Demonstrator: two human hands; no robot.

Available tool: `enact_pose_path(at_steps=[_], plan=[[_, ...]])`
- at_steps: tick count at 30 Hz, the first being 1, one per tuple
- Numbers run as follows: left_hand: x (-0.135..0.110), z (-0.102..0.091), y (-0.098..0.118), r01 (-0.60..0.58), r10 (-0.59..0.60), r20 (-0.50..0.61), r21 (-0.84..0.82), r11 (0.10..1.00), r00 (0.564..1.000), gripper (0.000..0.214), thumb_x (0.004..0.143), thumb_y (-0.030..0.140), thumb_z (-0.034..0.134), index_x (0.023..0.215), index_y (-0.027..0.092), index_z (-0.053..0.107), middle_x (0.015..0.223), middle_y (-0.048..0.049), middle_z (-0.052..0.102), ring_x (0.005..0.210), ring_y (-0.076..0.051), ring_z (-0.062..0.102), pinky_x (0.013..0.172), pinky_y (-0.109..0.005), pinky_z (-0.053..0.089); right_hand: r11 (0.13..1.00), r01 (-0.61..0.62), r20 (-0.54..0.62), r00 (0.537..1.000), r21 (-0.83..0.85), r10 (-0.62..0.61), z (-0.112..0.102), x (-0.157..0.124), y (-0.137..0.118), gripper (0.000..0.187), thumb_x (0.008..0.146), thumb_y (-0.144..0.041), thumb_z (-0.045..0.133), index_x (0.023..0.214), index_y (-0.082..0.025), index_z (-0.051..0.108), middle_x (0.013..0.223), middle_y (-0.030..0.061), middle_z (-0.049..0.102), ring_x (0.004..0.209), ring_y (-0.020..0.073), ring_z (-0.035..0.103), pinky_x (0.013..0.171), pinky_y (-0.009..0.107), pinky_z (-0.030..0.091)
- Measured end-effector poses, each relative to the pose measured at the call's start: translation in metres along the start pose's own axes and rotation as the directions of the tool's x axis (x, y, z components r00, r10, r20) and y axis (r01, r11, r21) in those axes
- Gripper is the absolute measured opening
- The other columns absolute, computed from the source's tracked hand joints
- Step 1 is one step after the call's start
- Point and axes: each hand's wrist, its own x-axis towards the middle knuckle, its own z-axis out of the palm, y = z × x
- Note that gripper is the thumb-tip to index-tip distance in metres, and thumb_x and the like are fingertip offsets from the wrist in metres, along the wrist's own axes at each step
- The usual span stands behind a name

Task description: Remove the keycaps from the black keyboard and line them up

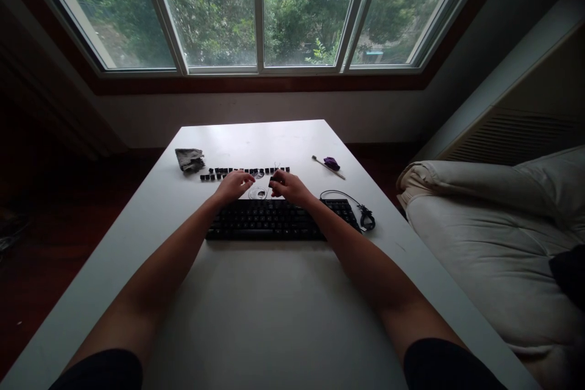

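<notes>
Beyond the black keyboard point(265, 220), my right hand point(291, 187) is closed on a small black wire keycap puller point(273, 183), its thin wires pointing up and away. My left hand point(234, 186) is held low, fingers stretched to the right and apart. Its fingertips are close to a clear round lid point(259, 175); whether they touch it, I cannot tell. A clear round dish point(258, 193) with something small in it sits between the hands, behind the keyboard. Several black keycaps point(219, 172) stand in rows past my hands, partly hidden by them.
A crumpled grey cloth point(190, 159) lies at the table's far left. To the right are a thin brush point(329, 168), a purple crumpled thing point(331, 163) and the keyboard's bundled cable point(367, 218). A pale sofa point(484, 244) adjoins the white table point(274, 304) on the right.
</notes>
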Motion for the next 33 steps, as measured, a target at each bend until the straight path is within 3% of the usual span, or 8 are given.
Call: enact_pose_path(at_steps=[3,7,12,18,22,25,33], plan=[[-0.016,0.0,0.014,-0.11,0.117,0.11,-0.066,0.992,0.987,0.022,0.09,0.037,0.06,0.1,0.027,0.077,0.094,-0.0051,0.07,0.091,-0.023,0.061,0.086,-0.037,0.048,0.991,0.055,0.05,0.998,-0.126,-0.049,0.0,-0.001,-0.002,0.007,0.088,-0.025,0.062,0.087,-0.021,0.057,0.065,-0.0027,0.067,0.058,0.0143,0.067,0.057,0.023,0.05],[-0.03,0.003,0.027,-0.182,0.194,0.127,-0.1,0.978,0.973,0.019,0.088,0.034,0.064,0.102,0.029,0.077,0.096,-0.0056,0.069,0.095,-0.024,0.062,0.089,-0.038,0.048,0.971,0.084,0.094,0.994,-0.225,-0.064,0.0,-0.002,-0.003,0.004,0.088,-0.023,0.06,0.086,-0.021,0.058,0.063,-0.0041,0.067,0.059,0.0141,0.066,0.061,0.024,0.048],[-0.035,0.006,0.031,-0.198,0.209,0.119,-0.098,0.975,0.971,0.019,0.085,0.032,0.069,0.102,0.03,0.076,0.098,-0.0056,0.067,0.095,-0.024,0.061,0.086,-0.037,0.049,0.979,0.065,0.171,0.985,-0.193,-0.031,-0.004,-0.005,-0.003,0.003,0.088,-0.024,0.059,0.089,-0.021,0.06,0.065,-0.0038,0.068,0.061,0.0149,0.065,0.063,0.025,0.048],[-0.038,0.01,0.033,-0.221,0.227,0.077,-0.084,0.972,0.971,0.018,0.085,0.03,0.068,0.102,0.029,0.074,0.101,-0.0056,0.066,0.097,-0.025,0.061,0.087,-0.038,0.048,0.97,0.139,0.298,0.951,-0.2,-0.075,-0.01,-0.011,-0.007,0.008,0.087,-0.025,0.062,0.093,-0.02,0.063,0.075,-0.0012,0.071,0.067,0.0158,0.066,0.063,0.024,0.047],[-0.04,0.009,0.041,-0.236,0.241,0.077,-0.072,0.969,0.967,0.018,0.087,0.03,0.066,0.103,0.028,0.074,0.102,-0.0063,0.066,0.097,-0.025,0.06,0.085,-0.038,0.048,0.932,0.23,0.294,0.945,-0.281,-0.145,-0.009,-0.012,-0.01,0.007,0.083,-0.023,0.066,0.089,-0.02,0.066,0.073,-0.0011,0.07,0.065,0.0145,0.062,0.062,0.023,0.044],[-0.042,0.01,0.048,-0.243,0.252,0.1,-0.092,0.966,0.962,0.017,0.087,0.032,0.067,0.101,0.027,0.075,0.098,-0.0061,0.066,0.094,-0.024,0.061,0.082,-0.036,0.049,0.927,0.204,0.254,0.959,-0.316,-0.125,-0.007,-0.012,-0.009,0.008,0.081,-0.022,0.068,0.088,-0.021,0.066,0.072,-0.0021,0.069,0.063,0.0135,0.061,0.061,0.022,0.043],[-0.04,0.023,0.057,-0.196,0.203,0.058,-0.114,0.974,0.977,0.016,0.088,0.036,0.067,0.095,0.026,0.076,0.089,-0.0055,0.067,0.086,-0.022,0.062,0.076,-0.033,0.048,0.991,0.09,0.275,0.96,-0.101,-0.059,-0.011,-0.009,0.002,0.011,0.088,-0.029,0.061,0.094,-0.02,0.062,0.078,-0.0012,0.07,0.072,0.0155,0.067,0.066,0.026,0.054]])
